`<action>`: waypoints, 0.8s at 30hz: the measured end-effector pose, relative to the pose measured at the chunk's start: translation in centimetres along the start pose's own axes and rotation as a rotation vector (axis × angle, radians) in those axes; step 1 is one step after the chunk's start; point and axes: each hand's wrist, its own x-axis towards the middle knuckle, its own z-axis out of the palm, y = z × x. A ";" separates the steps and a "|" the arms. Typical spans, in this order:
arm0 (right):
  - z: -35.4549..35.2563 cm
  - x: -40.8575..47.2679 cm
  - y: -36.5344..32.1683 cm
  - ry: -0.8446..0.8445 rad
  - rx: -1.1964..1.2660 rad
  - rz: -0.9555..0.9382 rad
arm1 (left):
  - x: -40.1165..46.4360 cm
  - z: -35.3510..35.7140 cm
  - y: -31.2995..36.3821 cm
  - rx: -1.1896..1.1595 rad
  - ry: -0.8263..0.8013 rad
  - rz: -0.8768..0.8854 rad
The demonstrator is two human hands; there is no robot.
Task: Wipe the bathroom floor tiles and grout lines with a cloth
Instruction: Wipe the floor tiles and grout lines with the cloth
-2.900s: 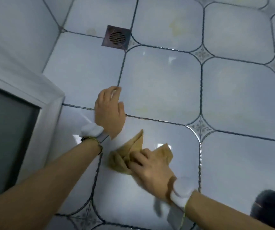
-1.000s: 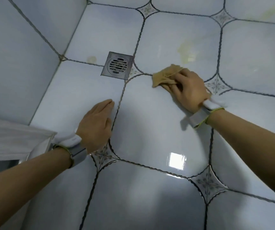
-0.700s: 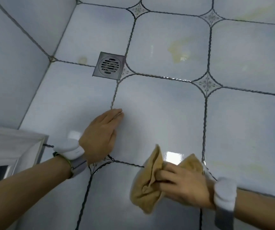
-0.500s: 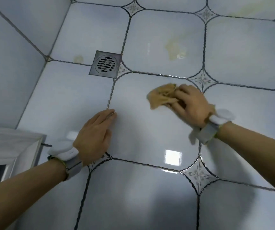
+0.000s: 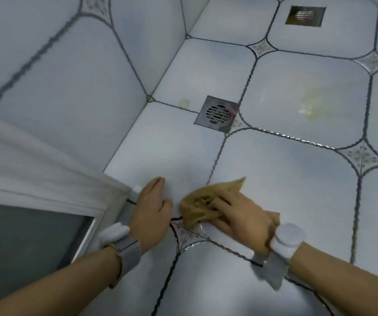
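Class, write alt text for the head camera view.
A right hand presses a tan cloth onto pale floor tiles, beside a flat left hand. A square drain lies beyond; another drain lies farther off.

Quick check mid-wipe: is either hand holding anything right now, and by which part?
The right hand grips the tan cloth by its bunched middle, fingers curled over it against the floor tile. The left hand holds nothing; it rests flat on the tile.

You see a metal drain at frame ctr, 2nd drain upper right, white door frame left.
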 end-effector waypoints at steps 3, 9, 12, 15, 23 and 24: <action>-0.7 8.7 4.9 0.199 -0.105 0.265 | -0.4 -0.1 -0.3 -0.066 0.003 -0.064; 1.3 13.5 2.1 0.196 -0.099 0.340 | 0.1 -0.8 1.4 -0.408 0.164 -0.147; 3.3 8.4 -2.5 -0.052 0.083 -0.060 | -0.3 -1.1 1.4 -0.578 0.266 -0.131; 3.1 7.0 -2.5 -0.114 0.119 -0.162 | -2.0 -0.3 0.5 -0.547 0.274 -0.087; 1.2 24.3 4.2 0.276 -0.109 0.605 | -2.0 0.3 -1.3 -0.492 0.200 -0.161; 1.3 25.7 3.7 0.242 -0.129 0.659 | -1.9 0.4 -1.4 -0.509 0.211 -0.184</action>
